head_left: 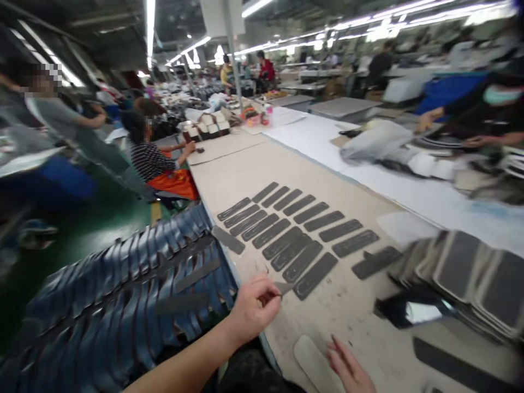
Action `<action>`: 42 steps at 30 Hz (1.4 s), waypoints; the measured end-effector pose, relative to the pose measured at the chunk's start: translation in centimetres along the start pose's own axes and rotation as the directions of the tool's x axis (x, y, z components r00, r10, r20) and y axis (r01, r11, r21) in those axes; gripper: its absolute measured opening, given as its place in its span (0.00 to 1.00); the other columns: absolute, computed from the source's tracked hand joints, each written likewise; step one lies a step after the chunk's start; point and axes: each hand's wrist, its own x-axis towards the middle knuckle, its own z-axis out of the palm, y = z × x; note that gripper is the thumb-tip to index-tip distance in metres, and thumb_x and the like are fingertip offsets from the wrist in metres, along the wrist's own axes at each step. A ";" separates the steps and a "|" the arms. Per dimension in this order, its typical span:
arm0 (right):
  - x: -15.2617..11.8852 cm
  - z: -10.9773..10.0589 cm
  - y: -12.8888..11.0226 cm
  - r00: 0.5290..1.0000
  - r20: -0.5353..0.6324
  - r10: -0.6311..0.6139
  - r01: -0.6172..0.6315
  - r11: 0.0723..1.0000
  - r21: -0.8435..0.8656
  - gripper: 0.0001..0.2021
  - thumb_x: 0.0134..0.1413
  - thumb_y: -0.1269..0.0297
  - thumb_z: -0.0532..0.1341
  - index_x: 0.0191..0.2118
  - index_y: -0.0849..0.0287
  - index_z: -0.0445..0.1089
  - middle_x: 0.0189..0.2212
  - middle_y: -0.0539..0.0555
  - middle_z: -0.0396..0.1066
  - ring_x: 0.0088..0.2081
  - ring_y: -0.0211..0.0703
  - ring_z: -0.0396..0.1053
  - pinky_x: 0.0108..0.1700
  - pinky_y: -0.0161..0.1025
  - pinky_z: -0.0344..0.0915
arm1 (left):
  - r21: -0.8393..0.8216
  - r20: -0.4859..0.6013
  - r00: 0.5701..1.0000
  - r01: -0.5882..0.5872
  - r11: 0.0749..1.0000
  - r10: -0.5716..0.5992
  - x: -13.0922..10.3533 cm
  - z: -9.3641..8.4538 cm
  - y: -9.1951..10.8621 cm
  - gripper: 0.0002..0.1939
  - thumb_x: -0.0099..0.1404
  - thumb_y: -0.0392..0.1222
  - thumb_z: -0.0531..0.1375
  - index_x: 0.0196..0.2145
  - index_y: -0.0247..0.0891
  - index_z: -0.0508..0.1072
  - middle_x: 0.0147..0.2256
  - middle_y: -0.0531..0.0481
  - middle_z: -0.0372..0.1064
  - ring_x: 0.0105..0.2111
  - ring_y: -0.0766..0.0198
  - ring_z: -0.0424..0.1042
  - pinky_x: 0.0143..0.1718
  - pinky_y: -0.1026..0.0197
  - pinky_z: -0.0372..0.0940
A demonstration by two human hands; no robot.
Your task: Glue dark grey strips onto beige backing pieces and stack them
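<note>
My left hand [254, 307] is closed in a pinch on the near end of a dark grey strip [284, 287] at the table's left edge. Just beyond it lie two rows of similar rounded dark grey strips [315, 275], several with a shiny line around their face. My right hand [347, 364] is low in the picture with its fingers stretched out, partly cut off by the bottom edge. Beside those fingers is a pale, round-ended flat piece [310, 357]; whether they touch it I cannot tell.
Blue curved pieces [135, 322] fill a surface on my left, with loose grey strips on top. At right are a stack of grey-faced panels [458, 265], a black phone-like object [415, 307] and a long dark strip [458, 363]. A person in stripes [145, 161] sits at the table's far left.
</note>
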 end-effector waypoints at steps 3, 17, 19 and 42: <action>0.7 1.6 -2.2 0.975 0.186 0.122 -0.202 0.834 0.513 0.32 0.44 0.42 0.58 0.53 0.55 0.63 0.52 0.59 0.65 0.48 0.51 0.68 0.48 0.47 0.67 | -0.282 0.114 0.977 0.208 0.937 -0.183 -1.0 -0.3 3.4 0.07 0.50 0.42 0.61 0.24 0.35 0.70 0.29 0.48 0.66 0.22 0.68 0.64 0.23 0.65 0.59; -2.9 -1.3 -2.8 0.956 0.290 0.042 -0.277 0.455 0.846 0.19 0.46 0.50 0.62 0.41 0.57 0.71 0.35 0.54 0.74 0.36 0.44 0.71 0.42 0.42 0.67 | -0.551 0.344 0.880 0.472 0.689 -0.328 -1.6 3.7 3.0 0.13 0.44 0.47 0.64 0.26 0.38 0.69 0.29 0.52 0.65 0.19 0.70 0.61 0.22 0.63 0.57; -3.7 -1.6 -1.3 0.965 0.240 0.110 -0.262 0.505 0.822 0.19 0.45 0.50 0.62 0.39 0.58 0.72 0.33 0.54 0.74 0.34 0.43 0.71 0.40 0.41 0.67 | -0.513 0.332 0.878 0.474 0.715 -0.344 -1.5 4.7 1.8 0.13 0.44 0.46 0.65 0.24 0.37 0.67 0.27 0.53 0.64 0.18 0.73 0.59 0.21 0.66 0.54; -9.5 -1.8 11.4 0.780 -0.508 0.365 -0.370 0.924 0.095 0.09 0.42 0.55 0.57 0.24 0.54 0.58 0.19 0.47 0.68 0.24 0.42 0.67 0.29 0.36 0.58 | 0.296 0.425 0.745 0.422 0.857 -0.514 -4.4 13.7 -16.5 0.23 0.47 0.60 0.59 0.26 0.34 0.74 0.21 0.53 0.67 0.25 0.64 0.65 0.28 0.63 0.59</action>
